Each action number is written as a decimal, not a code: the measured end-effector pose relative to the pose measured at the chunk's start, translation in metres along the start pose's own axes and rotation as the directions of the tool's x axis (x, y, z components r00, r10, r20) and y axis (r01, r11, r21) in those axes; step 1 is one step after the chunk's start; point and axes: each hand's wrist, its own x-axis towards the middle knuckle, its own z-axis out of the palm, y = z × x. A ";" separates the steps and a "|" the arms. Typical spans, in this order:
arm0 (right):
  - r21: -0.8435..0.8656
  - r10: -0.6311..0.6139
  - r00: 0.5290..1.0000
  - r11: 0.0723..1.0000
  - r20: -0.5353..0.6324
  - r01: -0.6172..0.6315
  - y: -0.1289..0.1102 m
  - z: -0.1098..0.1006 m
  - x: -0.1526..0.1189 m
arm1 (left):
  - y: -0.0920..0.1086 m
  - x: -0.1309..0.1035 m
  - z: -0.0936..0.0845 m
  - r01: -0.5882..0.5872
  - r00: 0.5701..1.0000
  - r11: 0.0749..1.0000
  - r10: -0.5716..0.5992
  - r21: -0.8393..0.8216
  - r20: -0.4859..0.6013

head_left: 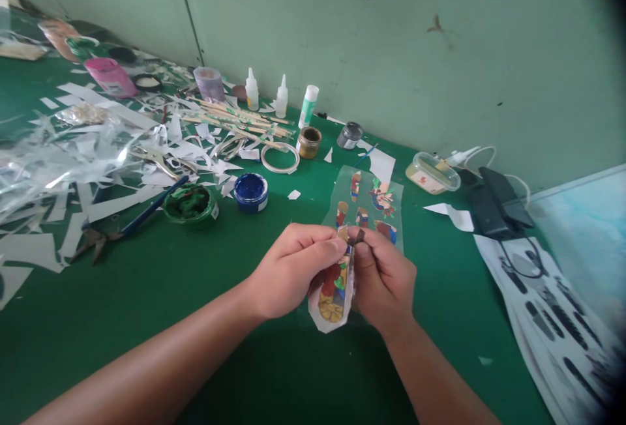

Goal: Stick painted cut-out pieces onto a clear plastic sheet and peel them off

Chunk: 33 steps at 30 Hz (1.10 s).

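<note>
My left hand (303,268) pinches the top end of a painted paper cutout (332,291) between thumb and fingers. The cutout is long, coloured red, gold, green and blue, with a white margin and a rounded lower end. My right hand (386,275) is closed beside it, fingertips meeting the left ones. A small dark brown piece (360,236) shows between the right thumb and forefinger; what it belongs to is unclear. Behind the hands lies a clear plastic sheet (369,185) bearing several painted pieces, partly covered by my fingers.
Paint jars, green (190,205) and blue (251,191), stand to the left near pliers (100,239). White paper scraps (117,200) and wooden sticks (239,115) spread leftward. A glue stick (308,105) is by the wall. On the right are a plastic tub (433,174) and a printed sheet (542,307).
</note>
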 end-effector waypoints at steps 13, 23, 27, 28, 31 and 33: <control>-0.023 -0.005 1.000 1.000 0.007 0.005 -0.001 0.001 -0.001 | -0.006 0.000 0.003 -0.003 1.000 0.996 0.001 -0.090 -0.024; -0.044 -0.019 1.000 0.999 0.010 0.019 -0.001 -0.001 -0.002 | -0.010 -0.001 0.003 0.003 1.000 0.993 -0.004 -0.119 -0.007; -0.061 -0.047 0.999 0.997 0.013 0.048 -0.001 -0.002 -0.001 | -0.012 -0.001 0.002 0.016 1.000 0.991 -0.017 -0.134 -0.002; -0.062 -0.052 0.999 0.997 0.012 0.053 -0.001 -0.002 -0.001 | -0.012 -0.001 0.002 0.019 1.000 0.990 -0.019 -0.137 -0.002; -0.078 -0.060 0.998 0.995 0.016 0.061 0.000 -0.003 -0.002 | -0.013 -0.001 0.002 0.020 1.000 0.990 -0.021 -0.136 -0.005; -0.101 -0.064 0.998 0.993 0.012 0.065 0.000 -0.004 -0.003 | -0.013 -0.001 0.002 0.011 1.000 0.992 -0.011 -0.128 -0.005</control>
